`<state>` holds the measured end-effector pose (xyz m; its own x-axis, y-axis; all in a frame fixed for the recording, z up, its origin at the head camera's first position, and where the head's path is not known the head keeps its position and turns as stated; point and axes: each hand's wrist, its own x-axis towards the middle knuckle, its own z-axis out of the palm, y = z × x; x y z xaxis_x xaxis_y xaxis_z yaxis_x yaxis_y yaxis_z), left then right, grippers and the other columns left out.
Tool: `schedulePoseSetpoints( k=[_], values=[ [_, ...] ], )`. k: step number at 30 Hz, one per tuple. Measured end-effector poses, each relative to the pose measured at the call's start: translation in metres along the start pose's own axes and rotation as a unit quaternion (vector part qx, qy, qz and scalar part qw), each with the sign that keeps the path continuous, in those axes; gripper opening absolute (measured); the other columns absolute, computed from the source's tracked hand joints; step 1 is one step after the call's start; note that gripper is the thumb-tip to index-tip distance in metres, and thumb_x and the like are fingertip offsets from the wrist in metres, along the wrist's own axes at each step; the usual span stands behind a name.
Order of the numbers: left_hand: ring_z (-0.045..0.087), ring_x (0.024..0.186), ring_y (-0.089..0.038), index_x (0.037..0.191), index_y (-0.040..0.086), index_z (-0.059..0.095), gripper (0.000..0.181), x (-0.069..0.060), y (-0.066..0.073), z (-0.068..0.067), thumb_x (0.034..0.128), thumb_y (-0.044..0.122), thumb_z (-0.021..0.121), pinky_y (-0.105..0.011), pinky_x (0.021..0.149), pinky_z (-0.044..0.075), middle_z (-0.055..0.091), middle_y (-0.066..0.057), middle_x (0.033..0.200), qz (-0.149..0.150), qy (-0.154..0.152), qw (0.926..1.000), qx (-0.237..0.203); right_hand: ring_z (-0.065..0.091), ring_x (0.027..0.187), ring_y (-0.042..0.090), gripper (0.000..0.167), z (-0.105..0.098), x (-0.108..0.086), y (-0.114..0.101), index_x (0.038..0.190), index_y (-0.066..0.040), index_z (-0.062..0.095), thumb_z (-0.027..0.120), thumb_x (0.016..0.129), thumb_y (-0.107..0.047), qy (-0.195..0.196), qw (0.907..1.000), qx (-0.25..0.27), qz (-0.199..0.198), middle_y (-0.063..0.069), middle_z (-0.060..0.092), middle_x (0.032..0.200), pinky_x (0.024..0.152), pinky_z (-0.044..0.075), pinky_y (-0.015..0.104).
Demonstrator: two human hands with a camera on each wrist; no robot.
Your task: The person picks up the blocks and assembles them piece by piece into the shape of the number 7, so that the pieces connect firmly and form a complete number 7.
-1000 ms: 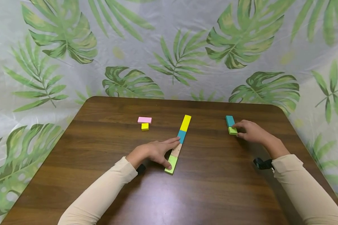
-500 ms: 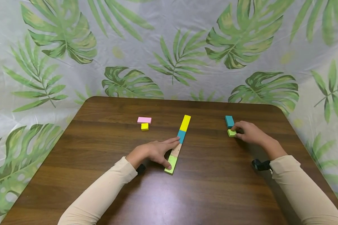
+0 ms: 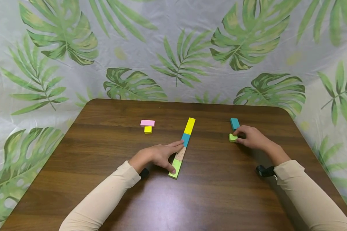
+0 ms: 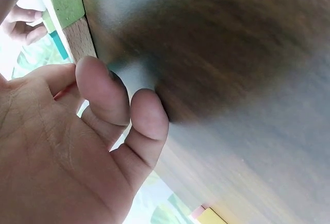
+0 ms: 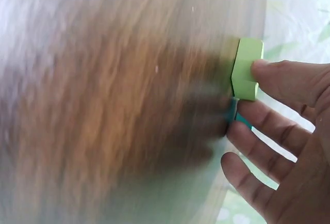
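The head view is bright and mostly crisp, with pale glare on the near part of the counter (image 3: 225, 192) and a soft shadow beside the right sleeve (image 3: 309, 195). In both wrist views the counter is blurred, darkly shaded near the left hand (image 4: 62, 152) and right hand (image 5: 304, 177), the sheet (image 3: 127, 48) behind washed out.

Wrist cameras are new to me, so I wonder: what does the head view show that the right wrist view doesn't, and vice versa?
Only the head view: the left hand and the pink block.
Only the right wrist view: the palm side of the right hand.
Both: the small green block it pinches, the teal block and the table.
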<state>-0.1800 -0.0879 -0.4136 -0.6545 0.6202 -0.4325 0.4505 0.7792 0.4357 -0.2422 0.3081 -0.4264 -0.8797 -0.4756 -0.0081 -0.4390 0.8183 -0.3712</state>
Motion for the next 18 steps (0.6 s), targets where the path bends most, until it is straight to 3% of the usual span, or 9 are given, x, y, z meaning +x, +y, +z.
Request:
schedulePoseSetpoints(
  k=[11, 18],
  values=[
    [0.026, 0.153, -0.026, 0.161, 0.03, 0.009, 0.104, 0.001, -0.001, 0.001, 0.0832, 0.041, 0.078, -0.055, 0.12, 0.026, -0.004, 0.018, 0.168, -0.001, 0.001, 1.0, -0.001, 0.069, 0.091, 0.023, 0.014, 0.009, 0.007, -0.018, 0.097, -0.011, 0.069, 0.076, 0.087, -0.018, -0.006, 0.9992, 0.027, -0.028, 0.007, 0.073, 0.099, 0.08, 0.054, 0.044],
    [0.025, 0.153, -0.027, 0.161, 0.03, 0.01, 0.104, 0.0, -0.001, 0.0, 0.0828, 0.041, 0.078, -0.056, 0.12, 0.024, -0.003, 0.018, 0.168, 0.001, 0.001, 1.0, -0.002, 0.063, 0.09, 0.019, 0.026, 0.013, 0.007, -0.017, 0.114, -0.009, 0.068, 0.073, 0.089, -0.015, -0.003, 0.999, 0.023, -0.039, 0.007, 0.07, 0.105, 0.08, 0.053, 0.04]
  ],
)
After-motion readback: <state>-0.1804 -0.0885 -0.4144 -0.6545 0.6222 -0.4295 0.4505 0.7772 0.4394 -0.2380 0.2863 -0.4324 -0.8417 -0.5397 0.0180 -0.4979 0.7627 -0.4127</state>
